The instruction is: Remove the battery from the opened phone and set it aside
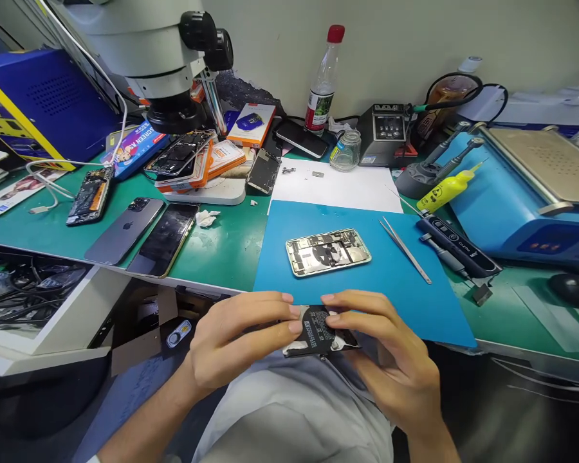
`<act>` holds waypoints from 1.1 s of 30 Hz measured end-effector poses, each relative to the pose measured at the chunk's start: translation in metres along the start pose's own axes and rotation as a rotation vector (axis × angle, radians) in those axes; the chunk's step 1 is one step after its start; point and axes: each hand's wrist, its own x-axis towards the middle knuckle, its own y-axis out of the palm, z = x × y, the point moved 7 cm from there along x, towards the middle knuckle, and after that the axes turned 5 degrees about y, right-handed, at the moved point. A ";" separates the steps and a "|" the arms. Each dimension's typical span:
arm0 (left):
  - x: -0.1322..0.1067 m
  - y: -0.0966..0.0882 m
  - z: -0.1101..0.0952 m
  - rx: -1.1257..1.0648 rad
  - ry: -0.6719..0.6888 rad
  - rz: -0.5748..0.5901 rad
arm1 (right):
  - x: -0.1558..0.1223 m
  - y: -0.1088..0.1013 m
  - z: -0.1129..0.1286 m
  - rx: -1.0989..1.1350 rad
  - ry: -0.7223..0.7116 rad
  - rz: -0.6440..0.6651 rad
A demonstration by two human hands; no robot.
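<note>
Both hands hold a small black phone part (320,332) with a round coil and printed text, close to my body below the table edge. My left hand (236,341) pinches its left side with fingers closed. The fingers of my right hand (386,354) curl over its right side. Just beyond, an opened phone (328,251) with its innards exposed lies on a blue mat (415,289). Metal tweezers (405,249) rest on the mat to the right of the phone.
A microscope (164,58) stands at the back left over several phones and boxes. Two phones (139,235) lie face down and face up at the left. A plastic bottle (324,80), soldering station (386,135), yellow bottle (451,186) and blue machine (525,193) fill the right.
</note>
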 end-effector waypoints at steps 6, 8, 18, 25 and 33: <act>-0.003 -0.002 0.001 0.033 0.019 -0.009 | -0.004 -0.010 0.010 -0.075 -0.068 0.154; -0.001 -0.002 -0.001 0.007 0.047 -0.018 | -0.002 -0.009 0.012 -0.064 -0.074 0.165; 0.008 0.008 -0.009 -0.117 0.125 0.031 | 0.004 -0.010 0.017 -0.006 0.042 0.135; 0.018 0.022 -0.001 -0.188 0.117 0.032 | 0.005 -0.019 0.023 -0.187 -0.096 0.125; 0.017 0.030 0.003 -0.217 0.096 0.043 | 0.001 -0.017 0.013 -0.273 -0.092 0.017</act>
